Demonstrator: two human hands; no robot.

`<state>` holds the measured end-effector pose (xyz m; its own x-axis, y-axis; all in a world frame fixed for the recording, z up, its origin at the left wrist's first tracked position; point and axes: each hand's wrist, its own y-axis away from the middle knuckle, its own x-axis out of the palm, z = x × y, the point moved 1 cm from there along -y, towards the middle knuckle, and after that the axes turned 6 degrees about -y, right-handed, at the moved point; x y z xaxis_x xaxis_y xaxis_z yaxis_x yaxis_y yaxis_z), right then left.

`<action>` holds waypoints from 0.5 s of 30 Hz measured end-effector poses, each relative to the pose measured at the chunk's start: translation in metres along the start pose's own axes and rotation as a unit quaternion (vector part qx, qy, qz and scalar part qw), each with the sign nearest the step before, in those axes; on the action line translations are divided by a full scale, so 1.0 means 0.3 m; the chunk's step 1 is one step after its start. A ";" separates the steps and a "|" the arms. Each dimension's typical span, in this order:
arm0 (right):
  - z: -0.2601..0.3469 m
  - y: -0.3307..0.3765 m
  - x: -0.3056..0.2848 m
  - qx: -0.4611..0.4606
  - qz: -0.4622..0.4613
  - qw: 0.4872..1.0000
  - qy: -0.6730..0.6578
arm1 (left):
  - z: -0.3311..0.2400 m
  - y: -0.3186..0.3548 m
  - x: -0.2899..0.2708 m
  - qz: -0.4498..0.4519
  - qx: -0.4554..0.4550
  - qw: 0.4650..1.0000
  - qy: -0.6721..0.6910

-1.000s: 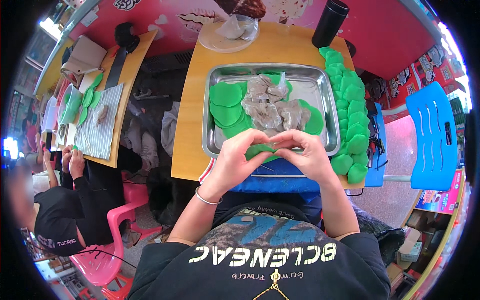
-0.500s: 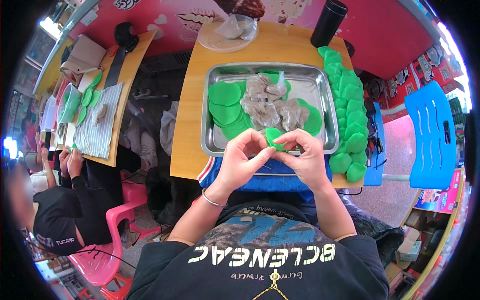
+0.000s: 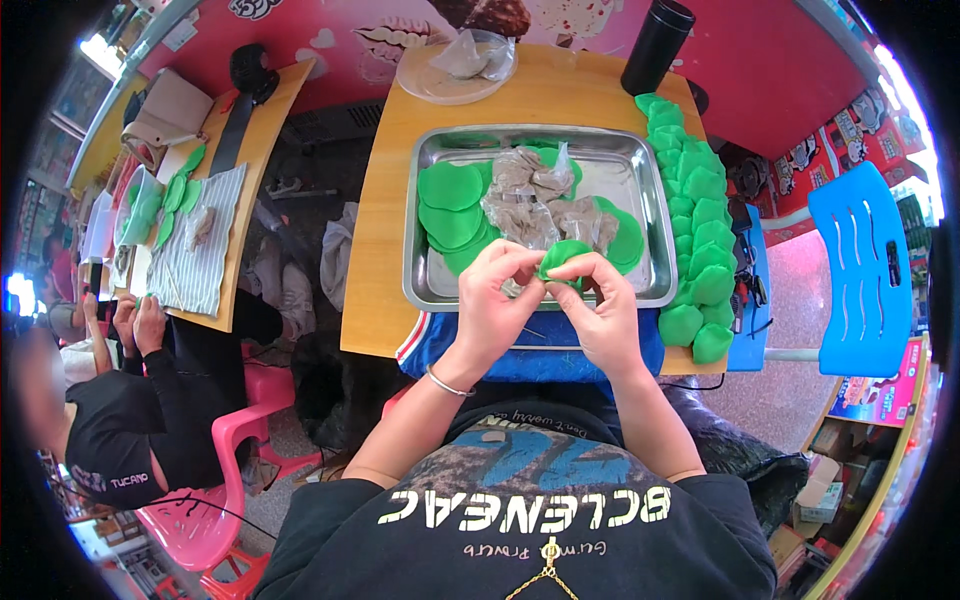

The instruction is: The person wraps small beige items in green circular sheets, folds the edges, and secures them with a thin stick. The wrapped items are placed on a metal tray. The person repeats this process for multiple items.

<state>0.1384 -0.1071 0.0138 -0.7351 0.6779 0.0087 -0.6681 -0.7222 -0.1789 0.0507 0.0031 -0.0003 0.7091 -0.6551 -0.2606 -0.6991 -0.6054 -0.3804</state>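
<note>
Between my two hands, over the near rim of a metal tray (image 3: 640, 150), is a thin green piece (image 3: 568, 254), curled and folded. The fingers of my left hand (image 3: 497, 308) pinch its left side, and my right hand (image 3: 606, 318) pinches it from the right. Flat, round green pieces (image 3: 450, 187) lie overlapped on the left of the tray. Clear plastic bags (image 3: 530, 190) with greyish-brown contents rest in the tray's middle, with another round green piece (image 3: 628, 240) partly under them.
Overlapping rows of cupped green pieces (image 3: 700, 220) line the table's right edge. A black cylinder (image 3: 657, 45) and a round plastic lid (image 3: 425, 80) stand at the back. Blue cloth (image 3: 500, 350) hangs at the front. At left, another person (image 3: 120, 430) works at a second table.
Both hands have risen slightly with the green piece, which is turned and curled more tightly now. My right fingers have shifted their hold on it.
</note>
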 end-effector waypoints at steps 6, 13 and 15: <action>-0.034 0.001 -0.001 -0.095 -0.069 0.986 0.116 | -0.027 0.020 0.028 -0.063 0.048 0.995 -0.059; -0.053 -0.041 0.012 -0.158 -0.129 0.946 0.251 | -0.013 0.030 0.048 -0.077 0.074 0.991 -0.078; -0.042 -0.042 0.022 -0.115 -0.137 0.956 0.233 | 0.014 0.038 0.054 -0.086 0.076 0.991 -0.062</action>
<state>0.1435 -0.0916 0.0038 -0.3691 0.8639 -0.3428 -0.7463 -0.4953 -0.4447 0.0546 -0.0126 -0.0126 0.8286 -0.4820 -0.2848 -0.5525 -0.6220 -0.5549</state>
